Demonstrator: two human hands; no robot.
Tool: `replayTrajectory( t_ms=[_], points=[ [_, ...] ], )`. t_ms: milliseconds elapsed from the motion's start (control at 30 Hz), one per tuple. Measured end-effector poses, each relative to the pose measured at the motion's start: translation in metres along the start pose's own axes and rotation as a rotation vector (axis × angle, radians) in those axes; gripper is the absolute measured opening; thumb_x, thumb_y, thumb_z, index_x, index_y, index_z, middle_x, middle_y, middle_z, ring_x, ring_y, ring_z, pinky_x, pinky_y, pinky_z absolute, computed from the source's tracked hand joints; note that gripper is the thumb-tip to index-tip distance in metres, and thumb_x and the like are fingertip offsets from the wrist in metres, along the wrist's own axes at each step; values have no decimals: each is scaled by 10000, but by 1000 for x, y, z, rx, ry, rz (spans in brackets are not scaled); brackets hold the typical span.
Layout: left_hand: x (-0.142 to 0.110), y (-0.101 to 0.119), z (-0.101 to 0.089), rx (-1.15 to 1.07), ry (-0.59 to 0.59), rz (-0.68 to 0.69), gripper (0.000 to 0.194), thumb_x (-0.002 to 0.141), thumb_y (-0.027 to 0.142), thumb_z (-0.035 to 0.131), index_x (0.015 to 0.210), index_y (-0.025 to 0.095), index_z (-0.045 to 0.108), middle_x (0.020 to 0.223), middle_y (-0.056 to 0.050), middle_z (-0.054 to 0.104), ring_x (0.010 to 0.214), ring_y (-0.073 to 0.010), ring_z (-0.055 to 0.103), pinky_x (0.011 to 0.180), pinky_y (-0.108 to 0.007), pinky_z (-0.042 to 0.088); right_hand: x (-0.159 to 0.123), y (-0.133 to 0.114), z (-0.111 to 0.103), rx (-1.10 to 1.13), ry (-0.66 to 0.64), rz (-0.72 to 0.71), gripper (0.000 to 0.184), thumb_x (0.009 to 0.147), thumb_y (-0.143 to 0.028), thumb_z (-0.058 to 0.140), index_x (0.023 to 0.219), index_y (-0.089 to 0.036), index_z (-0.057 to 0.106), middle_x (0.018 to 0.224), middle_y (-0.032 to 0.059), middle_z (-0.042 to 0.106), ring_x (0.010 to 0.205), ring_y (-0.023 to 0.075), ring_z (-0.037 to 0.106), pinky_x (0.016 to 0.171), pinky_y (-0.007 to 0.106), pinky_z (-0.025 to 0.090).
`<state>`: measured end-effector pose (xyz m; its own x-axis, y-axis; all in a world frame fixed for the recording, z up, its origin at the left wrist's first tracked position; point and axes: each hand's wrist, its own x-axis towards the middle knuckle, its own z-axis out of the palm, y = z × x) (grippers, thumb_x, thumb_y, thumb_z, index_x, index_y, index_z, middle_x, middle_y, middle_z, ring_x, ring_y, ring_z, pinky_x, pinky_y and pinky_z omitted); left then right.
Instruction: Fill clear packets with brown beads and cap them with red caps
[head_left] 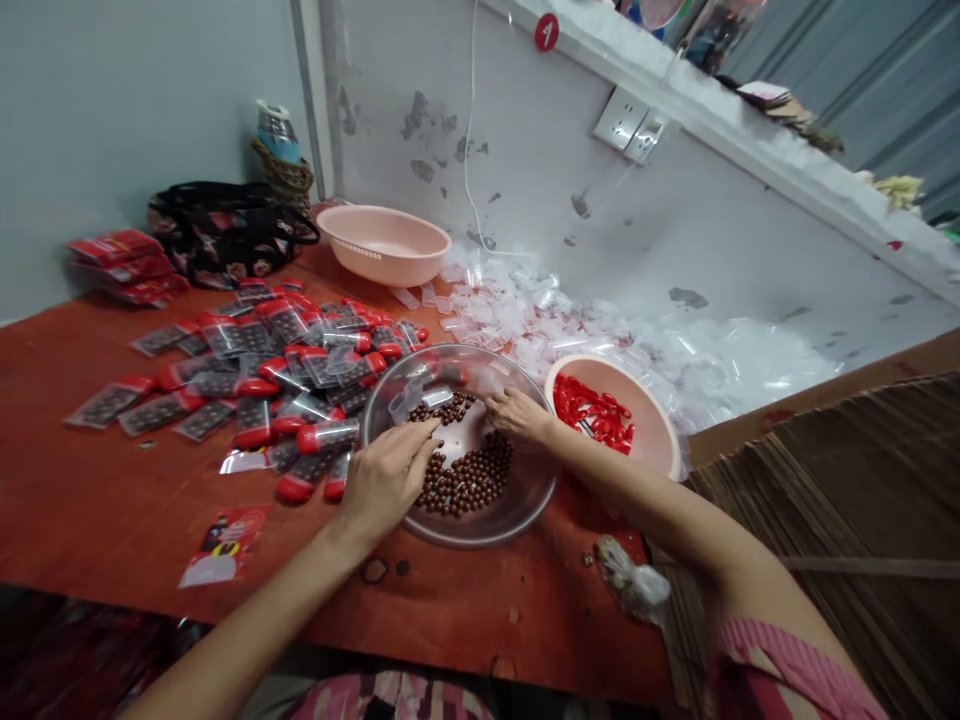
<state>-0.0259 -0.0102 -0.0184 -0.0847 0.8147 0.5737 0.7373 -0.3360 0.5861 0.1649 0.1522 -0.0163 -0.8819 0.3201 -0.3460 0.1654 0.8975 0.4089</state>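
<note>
Beneath all, a red-brown table (90,500); on it, directly ahead of the body, a wide bowl (480,543), between a heap of red-capped packs (300,370) at left and a pale pink basin (666,445) of red caps (592,412) at right. Inside the bowl, left hand (386,470) across the near-left rim, palm down, fingers bent; right hand (517,415) farther in, fingers curled. Between and nearer the body, brown balls (465,482) in a crescent, long axis from near left to far right, close to both hands. Beyond the left fingertips, clear plastic pieces (437,398), roughly crosswise. Obscured: both sets of fingertips; impossible to tell whether grasping anything. Cut off: left forearm, at the lower edge.
</note>
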Motion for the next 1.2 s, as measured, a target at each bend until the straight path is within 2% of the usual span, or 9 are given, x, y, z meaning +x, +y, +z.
replayTrajectory(
  t_ms=[167,433,667,767,833,933,1033,1133,1200],
  points=[
    [-1,-3,3,-37,32,-3,230,838,175,483,1033,176,604,983,-52,672,894,-158,618,821,-264,459,-3,-14,2,59,31,-191,210,886,-141,385,903,-121,594,917,98,568,841,190,491,668,313,394],
    [8,-8,5,4,8,-26,244,846,176,448,1023,182,615,967,-50,676,857,-161,625,776,-258,466,10,-71,-26,385,130,-400,210,840,-98,435,1008,-112,560,920,95,578,806,166,521,681,275,410],
    [28,-29,3,-63,4,-33,264,849,210,424,997,155,636,955,-74,679,865,-166,626,796,-262,461,-4,-63,-37,1518,36,-35,481,674,-202,670,1136,-188,535,936,7,610,847,155,570,780,270,431],
    [34,-20,-2,-94,-50,-95,293,834,245,438,1023,140,635,1008,-91,674,903,-185,624,819,-284,459,-17,-58,-41,1927,126,63,511,652,-202,683,1139,-209,530,948,-3,613,870,145,568,824,293,432],
    [35,-7,-5,-142,-170,-170,336,813,288,467,1079,146,615,1066,-87,656,944,-201,614,845,-302,453,-23,-58,-44,2079,243,104,485,645,-209,689,1109,-206,547,953,6,616,886,146,567,838,305,434],
    [35,11,-2,-266,-383,-227,436,781,339,505,1176,161,555,1119,-73,632,986,-215,597,877,-314,438,-25,-61,-44,2217,431,165,442,630,-238,708,1044,-183,561,910,12,620,813,135,584,781,299,468],
    [36,17,8,-412,-430,-226,401,786,300,492,1156,167,572,1112,-56,637,1003,-211,585,898,-309,416,-25,-64,-39,2218,534,275,383,614,-277,725,939,-159,561,773,-9,610,683,116,583,678,274,493],
    [36,14,19,-560,-410,-280,333,779,262,495,1065,155,627,1047,-55,665,958,-210,600,870,-307,430,-30,-64,-34,1984,573,411,333,624,-307,719,867,-161,545,725,-17,592,660,118,574,640,260,490],
    [37,10,24,-670,-424,-341,339,769,275,515,1063,146,624,1016,-63,673,929,-217,610,832,-318,454,-37,-60,-33,1743,621,461,368,650,-306,702,948,-178,529,782,-6,600,691,119,576,651,251,484]
  ],
)
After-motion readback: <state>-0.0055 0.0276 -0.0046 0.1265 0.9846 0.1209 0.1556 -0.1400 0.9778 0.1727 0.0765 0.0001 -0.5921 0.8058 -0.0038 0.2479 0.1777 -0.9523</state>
